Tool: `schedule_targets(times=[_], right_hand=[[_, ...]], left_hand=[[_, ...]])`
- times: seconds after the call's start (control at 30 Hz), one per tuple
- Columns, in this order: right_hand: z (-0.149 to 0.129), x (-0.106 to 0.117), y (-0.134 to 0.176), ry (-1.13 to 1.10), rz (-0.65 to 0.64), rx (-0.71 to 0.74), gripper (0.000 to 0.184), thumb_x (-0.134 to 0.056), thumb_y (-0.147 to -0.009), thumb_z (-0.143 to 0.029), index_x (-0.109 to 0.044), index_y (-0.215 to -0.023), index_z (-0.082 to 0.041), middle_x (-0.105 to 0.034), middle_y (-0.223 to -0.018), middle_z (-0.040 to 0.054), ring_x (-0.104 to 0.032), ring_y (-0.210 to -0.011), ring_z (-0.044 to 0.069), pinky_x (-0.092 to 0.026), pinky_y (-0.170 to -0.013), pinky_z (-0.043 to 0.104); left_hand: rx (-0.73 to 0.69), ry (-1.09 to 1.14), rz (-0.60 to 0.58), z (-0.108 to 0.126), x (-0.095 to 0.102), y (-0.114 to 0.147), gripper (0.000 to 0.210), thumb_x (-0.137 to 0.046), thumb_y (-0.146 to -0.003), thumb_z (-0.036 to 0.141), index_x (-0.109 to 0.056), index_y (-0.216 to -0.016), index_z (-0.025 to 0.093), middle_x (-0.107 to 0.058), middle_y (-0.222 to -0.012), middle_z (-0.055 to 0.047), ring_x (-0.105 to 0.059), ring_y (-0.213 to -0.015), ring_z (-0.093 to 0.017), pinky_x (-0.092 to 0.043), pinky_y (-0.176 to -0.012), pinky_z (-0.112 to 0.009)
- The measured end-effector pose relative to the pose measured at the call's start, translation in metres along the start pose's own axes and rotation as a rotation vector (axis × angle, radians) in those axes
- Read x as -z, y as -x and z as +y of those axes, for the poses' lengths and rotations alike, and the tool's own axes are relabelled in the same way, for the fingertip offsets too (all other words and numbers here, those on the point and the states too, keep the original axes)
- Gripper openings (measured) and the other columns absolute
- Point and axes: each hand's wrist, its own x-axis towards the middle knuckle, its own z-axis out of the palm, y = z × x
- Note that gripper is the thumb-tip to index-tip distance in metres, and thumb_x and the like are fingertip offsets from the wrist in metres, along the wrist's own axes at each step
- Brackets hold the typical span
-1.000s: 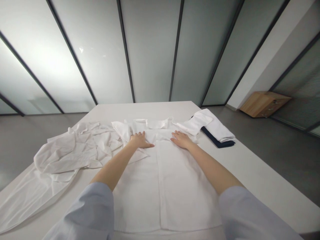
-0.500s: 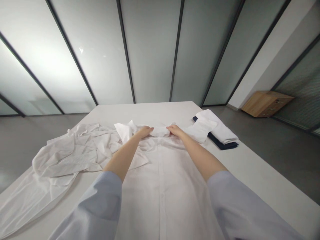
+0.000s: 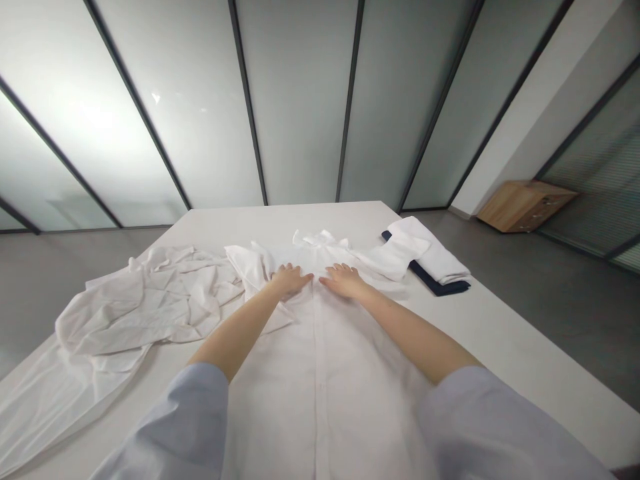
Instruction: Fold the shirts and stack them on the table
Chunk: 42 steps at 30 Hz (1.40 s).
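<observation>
White shirt (image 3: 345, 373) runs off bottom edge, hem unseen; pile of white cloth (image 3: 165, 300) cut at left; dark folded cloth (image 3: 446, 289) mostly covered (white folded cloth (image 3: 440, 257) on top).

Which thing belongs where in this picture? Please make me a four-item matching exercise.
1. spread white cloth shirt
2. crumpled white fabric heap
3. folded navy cloth
4. brown wooden cabinet

A. on the grey floor
B. under the left hand and right hand
C. partly beneath a folded white cloth
D. on the white table's left side

Pairs: 1-B; 2-D; 3-C; 4-A
</observation>
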Motion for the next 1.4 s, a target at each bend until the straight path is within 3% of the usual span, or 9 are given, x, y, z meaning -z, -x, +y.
schedule_targets(times=[0.1,0.23,0.47,0.6,0.8,0.9,1.0,1.27,1.4], right_hand=[[-0.001,-0.006,0.008,0.018,-0.047,-0.064,0.064,-0.026,-0.092,-0.066,-0.052,-0.134,-0.025,-0.038,-0.150,0.0140,-0.033,-0.136,0.036,-0.025,-0.105,0.060],[0.009,0.001,-0.009,-0.057,-0.074,-0.117,0.065,-0.016,-0.094,-0.064,-0.047,-0.139,-0.028,-0.028,-0.156,0.0084,-0.023,-0.142,0.032,-0.019,-0.109,0.060],[0.024,-0.006,-0.039,-0.003,0.016,-0.047,0.058,-0.025,-0.097,-0.052,-0.038,-0.145,-0.023,-0.023,-0.158,0.0073,-0.019,-0.144,0.029,-0.014,-0.113,0.054],[0.027,-0.011,-0.046,0.035,0.038,-0.002,0.057,-0.032,-0.096,-0.051,-0.037,-0.146,-0.024,-0.025,-0.157,0.0077,-0.021,-0.143,0.029,-0.017,-0.113,0.051],[0.025,-0.005,-0.042,0.072,0.152,0.026,0.045,-0.039,-0.095,-0.039,-0.052,-0.134,-0.020,-0.043,-0.148,0.0111,-0.033,-0.138,0.027,-0.024,-0.110,0.044],[0.024,-0.003,-0.030,0.133,0.269,0.003,0.039,-0.043,-0.093,-0.032,-0.058,-0.125,-0.017,-0.054,-0.135,0.0130,-0.035,-0.135,0.027,-0.024,-0.110,0.042],[0.029,-0.003,-0.015,0.187,0.274,-0.015,0.040,-0.043,-0.092,-0.037,-0.059,-0.122,-0.015,-0.057,-0.131,0.0156,-0.037,-0.133,0.030,-0.023,-0.109,0.045],[0.056,-0.012,0.002,0.177,0.098,-0.050,0.061,-0.032,-0.095,-0.052,-0.038,-0.145,-0.017,-0.029,-0.154,0.0147,-0.025,-0.142,0.031,-0.016,-0.113,0.046],[0.063,-0.006,-0.003,0.169,0.054,-0.028,0.061,-0.029,-0.096,-0.053,-0.035,-0.146,-0.020,-0.026,-0.156,0.0120,-0.023,-0.143,0.028,-0.016,-0.114,0.044]], left_hand=[[0.089,-0.002,-0.004,0.003,-0.001,0.002,0.072,-0.025,-0.087,0.068,-0.041,-0.141,0.023,-0.028,-0.153,-0.019,-0.024,-0.139,-0.043,-0.028,-0.102,-0.064],[0.038,-0.018,0.014,-0.002,0.004,-0.005,0.056,-0.023,-0.094,0.052,-0.039,-0.141,0.029,-0.027,-0.155,-0.014,-0.022,-0.142,-0.038,-0.023,-0.104,-0.063],[-0.006,-0.084,0.286,-0.004,0.002,-0.004,0.051,-0.034,-0.091,0.050,-0.048,-0.132,0.022,-0.048,-0.140,-0.012,-0.040,-0.131,-0.027,-0.029,-0.107,-0.044],[0.048,-0.073,0.198,0.010,0.004,0.009,0.054,-0.029,-0.091,0.055,-0.055,-0.123,0.020,-0.055,-0.130,-0.015,-0.046,-0.123,-0.032,-0.036,-0.100,-0.049],[0.113,-0.060,0.087,0.012,-0.006,0.024,0.076,-0.027,-0.087,0.066,-0.033,-0.146,0.020,-0.022,-0.157,-0.017,-0.019,-0.142,-0.039,-0.022,-0.106,-0.064],[0.106,-0.059,0.071,0.005,-0.007,0.021,0.080,-0.025,-0.085,0.070,-0.028,-0.149,0.021,-0.017,-0.159,-0.016,-0.014,-0.144,-0.039,-0.017,-0.108,-0.065],[0.093,-0.057,0.055,-0.004,-0.004,0.012,0.085,-0.025,-0.083,0.073,-0.026,-0.150,0.021,-0.016,-0.159,-0.017,-0.013,-0.144,-0.039,-0.015,-0.108,-0.066],[0.030,-0.070,0.088,-0.021,-0.005,0.000,0.093,-0.034,-0.075,0.082,-0.030,-0.148,0.024,-0.019,-0.158,-0.015,-0.015,-0.143,-0.040,-0.016,-0.108,-0.066],[0.020,-0.085,0.111,-0.022,-0.003,0.006,0.091,-0.036,-0.076,0.080,-0.033,-0.146,0.022,-0.023,-0.157,-0.015,-0.020,-0.142,-0.038,-0.019,-0.109,-0.062]])
